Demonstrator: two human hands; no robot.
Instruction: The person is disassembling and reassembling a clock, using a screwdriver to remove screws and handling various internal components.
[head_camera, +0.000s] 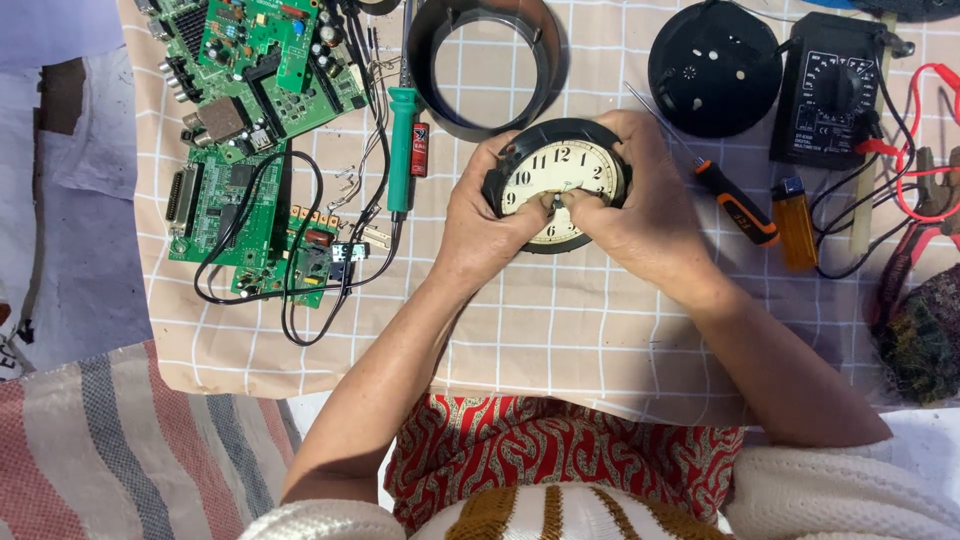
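Two hands meet on one round black clock (560, 185) with a cream dial, lying face up near the middle of the desk, on a checked cloth (600, 330). The left hand (480, 225) clamps the clock's left rim, and the right hand (640, 210) covers its right side, with its fingertips (572, 198) pinched at the dial's centre.

Toward the far edge lie one black ring (487, 62) and one black round back cover (712, 65). Two green circuit boards (255, 110) sit at the far left corner, beside one green soldering iron (402, 140). Right of the clock lie one orange-handled screwdriver (735, 205), one orange lighter (795, 222) and one black multimeter (828, 90).
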